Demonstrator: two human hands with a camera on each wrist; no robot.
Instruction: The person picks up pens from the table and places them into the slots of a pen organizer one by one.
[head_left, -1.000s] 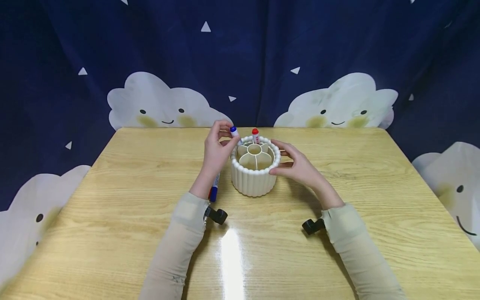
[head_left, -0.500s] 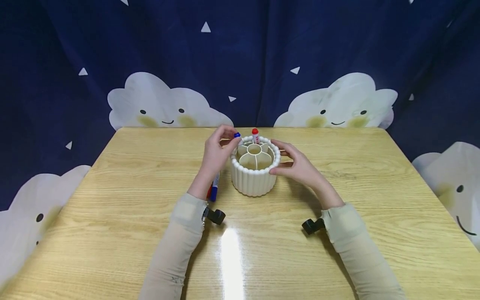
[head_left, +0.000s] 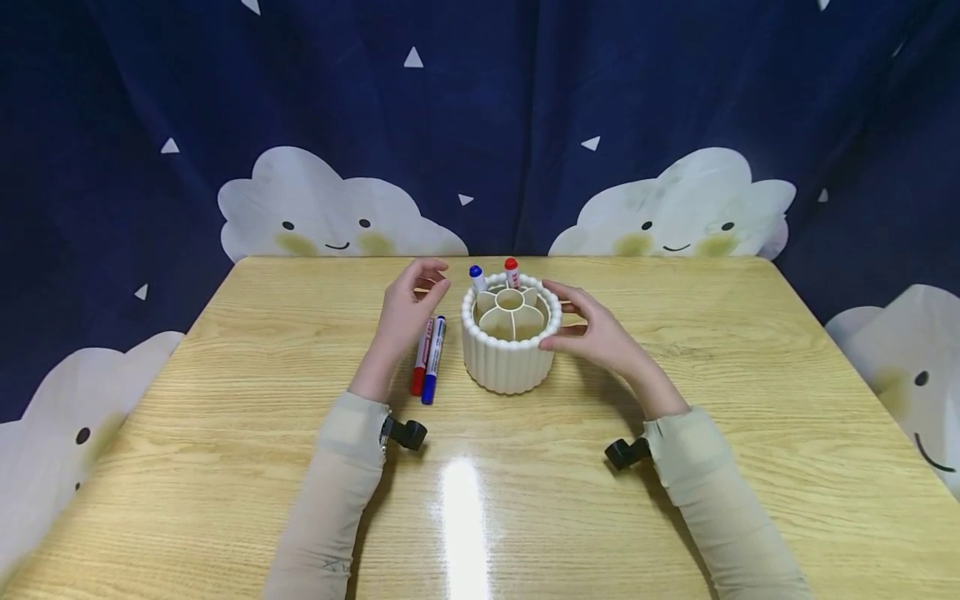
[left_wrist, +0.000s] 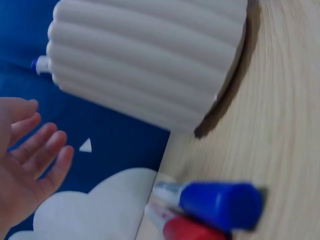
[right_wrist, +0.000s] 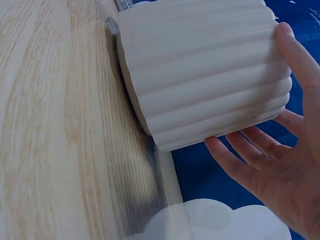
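1. The table (head_left: pixel 187 433) lies under everything; take twelve o'clock as its far edge.
2. The holder (head_left: pixel 507 367), white, ribbed and divided inside, stands upright on it, at about four o'clock from the left hand and nine from the right.
3. The right hand (head_left: pixel 592 329) grips the holder at its three o'clock side, thumb at four and fingers at two.
4. The left hand (head_left: pixel 408 304) is raised near the holder's ten o'clock side, apart from it; thumb and fingers bend loosely, a gap between them, holding nothing.
5. The flat blue pen (head_left: pixel 434 360) and flat red pen (head_left: pixel 423 354) lie side by side on the table, between five and six o'clock from the left hand, clearly the nearer hand. Their long axes run from just past twelve to just past six, caps at the six end, so they point roughly along the left forearm; red is on the nine o'clock side.
6. The standing blue pen (head_left: pixel 477 278) sits in the holder's ten o'clock side, the standing red pen (head_left: pixel 512 272) at twelve.
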